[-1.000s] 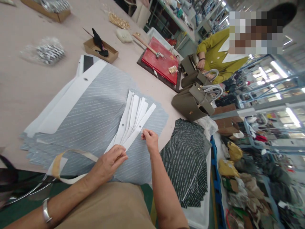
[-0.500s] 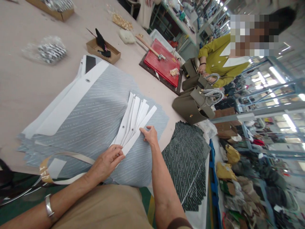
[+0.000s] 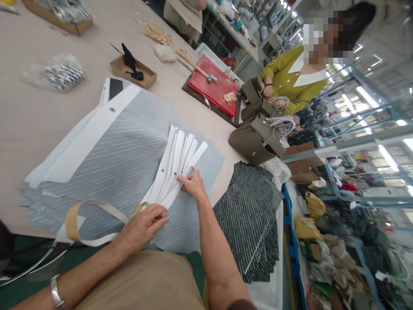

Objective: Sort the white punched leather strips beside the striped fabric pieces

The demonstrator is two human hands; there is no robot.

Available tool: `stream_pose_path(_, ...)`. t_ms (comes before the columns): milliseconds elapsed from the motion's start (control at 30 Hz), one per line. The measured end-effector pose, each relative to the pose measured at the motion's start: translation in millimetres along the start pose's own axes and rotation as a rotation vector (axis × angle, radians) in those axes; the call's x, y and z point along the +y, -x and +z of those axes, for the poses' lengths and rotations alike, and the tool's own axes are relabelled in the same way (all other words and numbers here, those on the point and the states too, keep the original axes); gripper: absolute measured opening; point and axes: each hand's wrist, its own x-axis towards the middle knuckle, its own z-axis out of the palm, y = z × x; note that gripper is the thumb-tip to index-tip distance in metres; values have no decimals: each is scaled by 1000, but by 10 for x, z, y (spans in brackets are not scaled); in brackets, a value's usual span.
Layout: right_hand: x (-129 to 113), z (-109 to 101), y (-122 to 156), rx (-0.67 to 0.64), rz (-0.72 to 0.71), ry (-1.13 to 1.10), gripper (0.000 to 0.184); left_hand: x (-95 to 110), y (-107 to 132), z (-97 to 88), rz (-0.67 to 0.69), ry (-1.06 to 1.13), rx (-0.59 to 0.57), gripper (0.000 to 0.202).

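Observation:
Several white strips (image 3: pixel 176 161), some with a round metal snap, lie fanned over a stack of grey-blue printed lining sheets (image 3: pixel 129 144). My left hand (image 3: pixel 146 224) is closed, its fingertips pinching the lower end of the nearest white strip. A loop of tan and white tape (image 3: pixel 73 221) curls beside that hand and passes behind it. My right hand (image 3: pixel 192 183) has its thumb and fingers at the edge of the same strip, farther up. A wider white band (image 3: pixel 93 133) with a snap borders the lining stack on the left.
Dark striped sheets (image 3: pixel 248 219) lie to the right. Beyond are olive handbags (image 3: pixel 254 140), a red block (image 3: pixel 211 84) with a hammer (image 3: pixel 196 66), and a small cardboard box (image 3: pixel 146 79). Bagged silver hardware (image 3: pixel 64 75) sits at left. A co-worker (image 3: pixel 290 73) stands across the table.
My right hand has shifted left along the strips, and its fingers have spread a little. My left hand stays at the strip's lower end. The tape loop has moved slightly; the view has shifted.

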Motion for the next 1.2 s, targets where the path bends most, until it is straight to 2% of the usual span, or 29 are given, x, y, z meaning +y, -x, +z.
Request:
stream_pose_path(100, 99, -110, 18, -74, 54, -301, 90, 107, 25, -33, 6, 8, -12, 27)
stream_pose_path(200, 208, -188, 73, -93, 91, -518, 85, 159, 46, -24, -16, -12, -1, 28)
stream_pose_path(333, 305, -246, 154, -73, 119, -631, 75, 146, 49, 47, 6, -1, 38, 29)
stream_pose_path(433, 347, -338, 224, -99, 120, -691, 62, 149, 42, 87, -24, 39, -8, 29)
stream_pose_path(500, 391, -485, 282, -72, 91, -656, 47, 167, 36, 95, -85, 64, -38, 31)
stream_pose_path(600, 522, -905, 389, 110, -9, -511, 33, 201, 24, 87, -149, 58, -18, 37)
stream_pose_path(700, 743, -1567, 565, 392, -54, -343, 40, 240, 9, 75, -130, 44, 23, 40)
stream_pose_path(767, 923, -2079, 742, 586, -2, -178, 46, 269, 7, 70, -76, 38, 48, 42)
stream_pose_path(833, 1099, -2561, 941, 728, 76, 34, 50, 294, 9, 68, 6, 16, 75, 42)
stream_pose_path(900, 1219, -2907, 1120, 821, 180, 285, 53, 308, 9, 68, 110, -29, 107, 42)
stream_pose_path(933, 1239, -2995, 1193, 853, 225, 405, 55, 309, 7, 70, 171, -61, 124, 43)
stream_pose_path(1000, 1173, -2952, 1306, 881, 223, 522, 56, 306, -5, 74, 298, -145, 164, 44)
stream_pose_path(1067, 962, -2615, 1384, 793, 79, 420, 51, 307, -20, 77, 405, -250, 203, 44)
stream_pose_path(1133, 656, -2071, 1441, 501, -139, 197, 39, 320, -34, 76, 482, -350, 225, 43)
stream_pose_path(1200, 335, -1481, 1485, 141, -380, 121, 26, 345, -43, 69, 533, -423, 220, 43)
